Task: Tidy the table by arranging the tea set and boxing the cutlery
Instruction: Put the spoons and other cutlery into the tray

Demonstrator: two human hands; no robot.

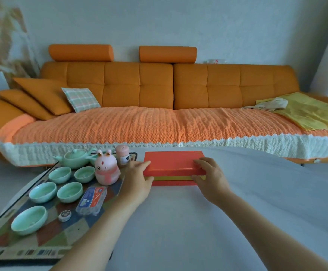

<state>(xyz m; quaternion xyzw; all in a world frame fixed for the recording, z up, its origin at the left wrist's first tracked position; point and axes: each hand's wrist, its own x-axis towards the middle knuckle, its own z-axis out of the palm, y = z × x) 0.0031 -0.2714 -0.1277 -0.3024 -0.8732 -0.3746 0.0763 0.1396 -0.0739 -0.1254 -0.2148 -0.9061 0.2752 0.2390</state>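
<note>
A red box (172,162) lies on the white table (178,222), its lid sitting slightly raised over a yellow band and red base. My left hand (137,178) grips the lid's left end, thumb at its front edge. My right hand (210,177) grips the lid's right end, fingers over the top. On the patterned mat (48,237) to the left stand a pale green teapot (74,158) and several green cups (69,191). The box's contents are hidden.
A pink rabbit figure (106,169) and a pink jar (122,156) stand between the tea set and the box. A clear plastic packet (91,199) and a small round token (64,215) lie on the mat. An orange sofa (159,114) runs behind the table.
</note>
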